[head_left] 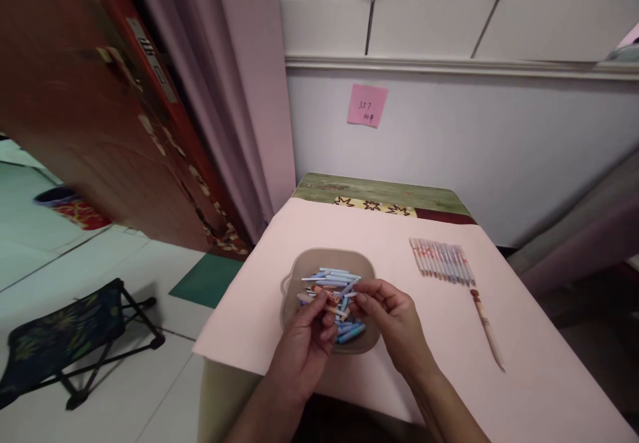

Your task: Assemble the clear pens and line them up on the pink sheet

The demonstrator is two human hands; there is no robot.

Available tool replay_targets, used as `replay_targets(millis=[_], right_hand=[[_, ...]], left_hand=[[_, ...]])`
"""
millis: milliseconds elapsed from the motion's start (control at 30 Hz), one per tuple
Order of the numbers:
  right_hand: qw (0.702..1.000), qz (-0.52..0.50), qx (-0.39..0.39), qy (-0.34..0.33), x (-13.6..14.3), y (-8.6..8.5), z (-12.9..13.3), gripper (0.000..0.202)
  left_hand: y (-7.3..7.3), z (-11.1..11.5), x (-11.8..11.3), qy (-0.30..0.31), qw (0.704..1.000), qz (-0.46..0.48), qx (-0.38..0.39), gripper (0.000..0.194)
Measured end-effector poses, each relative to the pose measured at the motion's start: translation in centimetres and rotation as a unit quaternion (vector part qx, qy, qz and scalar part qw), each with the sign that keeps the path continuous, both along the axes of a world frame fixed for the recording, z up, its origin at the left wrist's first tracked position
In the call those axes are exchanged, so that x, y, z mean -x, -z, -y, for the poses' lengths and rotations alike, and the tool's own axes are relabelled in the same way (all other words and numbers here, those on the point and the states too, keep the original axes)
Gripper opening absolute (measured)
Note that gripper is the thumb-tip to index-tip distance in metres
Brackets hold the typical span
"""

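Both hands are over a grey-beige plastic container (370, 267) that holds several blue, white and brown pen parts (352, 331). My left hand (310, 336) is closed on pen parts, one with a brown figure and a pale barrel. My right hand (392, 313) pinches a small whitish pen part between thumb and fingers, close to the left hand's fingertips. To the right on the pink table cover lies a row of pens (442, 261) placed side by side. A single pen with a brown top (488, 330) lies just below that row.
The pink cover (249, 310) lies over a green table (424, 193) against the wall. A folding stool (64, 330) stands on the floor at left, near a red door (100, 130) and a purple curtain (239, 84). A pink note (367, 105) is on the wall.
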State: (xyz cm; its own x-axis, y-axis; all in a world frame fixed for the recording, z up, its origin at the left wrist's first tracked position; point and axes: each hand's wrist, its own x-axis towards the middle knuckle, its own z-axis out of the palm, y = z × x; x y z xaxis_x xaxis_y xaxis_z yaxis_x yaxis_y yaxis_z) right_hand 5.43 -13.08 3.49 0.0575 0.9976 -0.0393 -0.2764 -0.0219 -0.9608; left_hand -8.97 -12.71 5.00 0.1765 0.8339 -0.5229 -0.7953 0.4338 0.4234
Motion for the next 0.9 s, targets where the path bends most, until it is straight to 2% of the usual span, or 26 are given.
replay_targets(millis=[133,200,333,433,733,900], right_hand=[[0.995,0.085,-0.046,0.021,-0.1,-0.1,0.9,0.029],[0.984,0.159,-0.077,0.035,-0.2,0.0,1.3,0.022],[0.933,0.318,-0.156,0.063,-0.6,-0.1,1.9,0.009],[0.903,0.378,-0.188,0.076,-0.9,-0.4,2.1,0.008],[0.893,0.401,-0.2,0.042,-0.9,-0.6,2.2,0.01],[0.903,0.393,-0.17,0.023,-0.4,-0.8,2.4,0.011]], left_hand=[[0.1,-0.1,-0.5,0.006,1.0,0.003,-0.02,0.015],[0.2,-0.2,-0.8,0.011,1.0,0.003,-0.024,0.018],[0.6,-0.1,-1.2,0.016,1.0,-0.006,-0.023,0.022],[0.8,0.0,-1.3,0.011,1.0,-0.015,-0.024,0.023],[1.0,0.8,-1.0,0.027,0.999,-0.016,-0.032,0.022],[0.9,1.5,-1.0,0.036,0.999,-0.01,-0.023,0.022]])
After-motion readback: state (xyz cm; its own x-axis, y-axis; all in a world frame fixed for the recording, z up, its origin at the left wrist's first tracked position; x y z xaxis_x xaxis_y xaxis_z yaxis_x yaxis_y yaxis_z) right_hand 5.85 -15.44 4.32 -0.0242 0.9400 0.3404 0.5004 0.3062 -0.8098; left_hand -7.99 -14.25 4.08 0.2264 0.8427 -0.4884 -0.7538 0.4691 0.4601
